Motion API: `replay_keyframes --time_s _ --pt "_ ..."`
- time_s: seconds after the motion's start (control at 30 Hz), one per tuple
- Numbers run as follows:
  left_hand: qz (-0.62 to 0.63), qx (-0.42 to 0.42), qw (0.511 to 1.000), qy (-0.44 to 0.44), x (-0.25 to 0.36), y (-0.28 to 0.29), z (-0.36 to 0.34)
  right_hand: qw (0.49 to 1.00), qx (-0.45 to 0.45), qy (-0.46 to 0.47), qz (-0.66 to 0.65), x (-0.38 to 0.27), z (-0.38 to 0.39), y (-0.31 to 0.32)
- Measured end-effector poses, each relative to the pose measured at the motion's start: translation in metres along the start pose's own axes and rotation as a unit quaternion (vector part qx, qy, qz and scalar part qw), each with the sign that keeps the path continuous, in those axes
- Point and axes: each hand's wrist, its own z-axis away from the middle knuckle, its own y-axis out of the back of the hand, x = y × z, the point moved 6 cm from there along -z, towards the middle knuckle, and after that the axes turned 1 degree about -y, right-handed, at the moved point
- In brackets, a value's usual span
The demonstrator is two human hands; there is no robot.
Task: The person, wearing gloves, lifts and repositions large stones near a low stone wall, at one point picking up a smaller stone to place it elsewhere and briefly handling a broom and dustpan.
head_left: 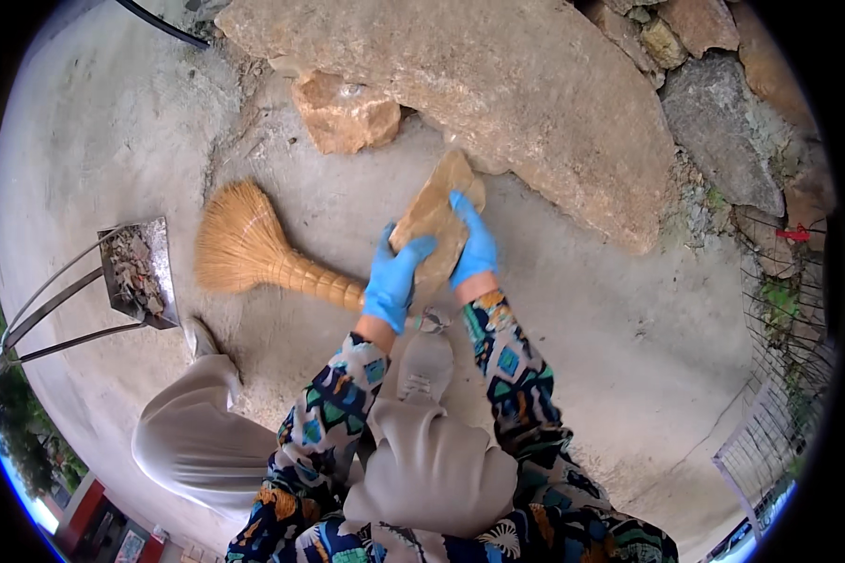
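Note:
In the middle of the head view, my left hand (pixel 393 274) and my right hand (pixel 472 242), both in blue gloves, grip a flat, angular tan stone (pixel 446 186) from either side, fingers closed on it. A straw broom (pixel 235 239) lies on the concrete just left of the stone, its handle end passing behind my left hand. A large pale boulder (pixel 526 103) is just beyond the stone, with a smaller orange-tan rock (pixel 343 113) at its left.
At the left stands a metal dustpan (pixel 145 272) holding debris, with long metal bars. Stacked rocks (pixel 714 131) and wire mesh (pixel 751 441) line the right side. A black hose (pixel 160 21) is at the top left. My feet and legs are below my hands on the concrete (pixel 610 347).

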Motion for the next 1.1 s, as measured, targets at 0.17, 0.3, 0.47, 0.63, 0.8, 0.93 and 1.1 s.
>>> replay_keyframes --time_s 0.17,0.3,0.47,0.63,0.8,0.93,1.1 --pt "-0.002 0.005 1.000 -0.004 -0.014 0.038 0.041 0.998 0.008 -0.067 0.003 0.042 0.048 0.016" --pt "-0.010 0.048 0.999 -0.003 -0.003 0.028 0.054 0.998 0.034 0.013 0.043 0.035 0.055 0.013" --pt "-0.124 0.038 0.991 -0.019 0.004 -0.015 -0.009 0.994 -0.049 -0.038 -0.086 -0.013 0.018 -0.020" --pt "-0.048 -0.001 0.999 0.010 -0.013 -0.009 0.005 0.999 0.021 0.019 -0.047 -0.010 0.025 0.016" --pt "-0.002 0.030 1.000 0.002 0.003 0.027 0.040 1.000 0.019 0.020 -0.001 0.024 0.051 -0.002" --pt "-0.009 0.027 1.000 0.004 -0.005 0.033 0.050 0.999 0.023 0.028 0.026 0.026 0.061 0.001" --pt "-0.049 -0.052 0.997 0.041 -0.015 0.001 0.060 0.994 0.045 0.080 0.065 -0.011 0.082 0.023"
